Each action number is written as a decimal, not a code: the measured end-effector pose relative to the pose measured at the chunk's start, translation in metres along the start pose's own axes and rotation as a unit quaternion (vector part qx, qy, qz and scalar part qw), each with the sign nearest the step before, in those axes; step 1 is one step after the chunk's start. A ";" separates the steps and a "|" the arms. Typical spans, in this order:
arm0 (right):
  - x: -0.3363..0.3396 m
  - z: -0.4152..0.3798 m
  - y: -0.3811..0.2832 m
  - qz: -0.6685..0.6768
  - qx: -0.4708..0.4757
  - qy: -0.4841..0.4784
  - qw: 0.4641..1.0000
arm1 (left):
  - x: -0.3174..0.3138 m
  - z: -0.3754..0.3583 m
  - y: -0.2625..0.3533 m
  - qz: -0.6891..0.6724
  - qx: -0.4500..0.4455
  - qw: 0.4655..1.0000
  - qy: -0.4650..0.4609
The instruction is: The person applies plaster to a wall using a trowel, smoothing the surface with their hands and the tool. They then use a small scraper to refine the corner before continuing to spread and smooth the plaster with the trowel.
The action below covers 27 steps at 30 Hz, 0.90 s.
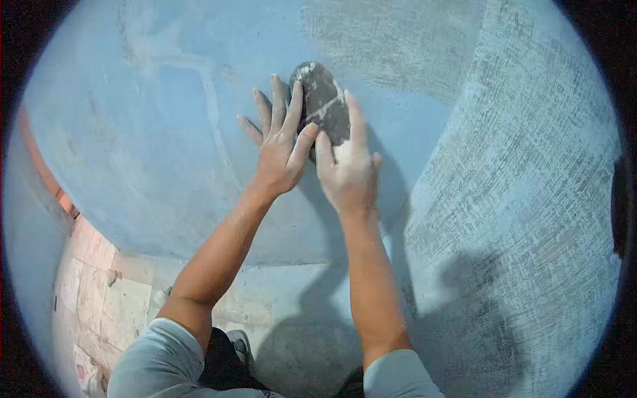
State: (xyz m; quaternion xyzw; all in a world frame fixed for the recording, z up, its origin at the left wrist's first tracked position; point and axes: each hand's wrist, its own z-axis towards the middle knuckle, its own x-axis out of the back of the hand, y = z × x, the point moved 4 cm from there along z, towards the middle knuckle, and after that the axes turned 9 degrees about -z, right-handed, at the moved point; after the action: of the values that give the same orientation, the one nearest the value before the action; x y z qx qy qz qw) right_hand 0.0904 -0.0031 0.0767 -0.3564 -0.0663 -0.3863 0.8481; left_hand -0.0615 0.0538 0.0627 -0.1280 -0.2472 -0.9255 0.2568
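Observation:
A dark, dust-streaked oval pad (324, 99) is pressed flat against a pale blue wall (166, 132). My right hand (346, 169) holds its lower edge, fingers stretched up over it. My left hand (282, 142) lies flat on the wall just left of the pad, fingers spread, its thumb and forefinger touching the pad's left side. Both hands are dusted with white powder.
To the right, the wall (517, 186) is rough and scratched with grey streaks. Below lies a tiled floor (99, 292) with dust, and a shoe (240, 345) shows between my arms. An orange strip (46, 179) runs along the left edge.

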 end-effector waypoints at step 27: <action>0.064 0.065 -0.038 -0.037 0.081 -0.130 0.987 | -0.025 -0.001 0.014 -0.197 -0.127 0.950 0.208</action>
State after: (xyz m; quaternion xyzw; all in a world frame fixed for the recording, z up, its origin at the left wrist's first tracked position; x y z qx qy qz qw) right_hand 0.1191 -0.0163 0.1706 -0.3307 -0.2207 -0.3608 0.8436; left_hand -0.0328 0.0532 0.0587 0.0873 -0.0888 -0.9875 0.0969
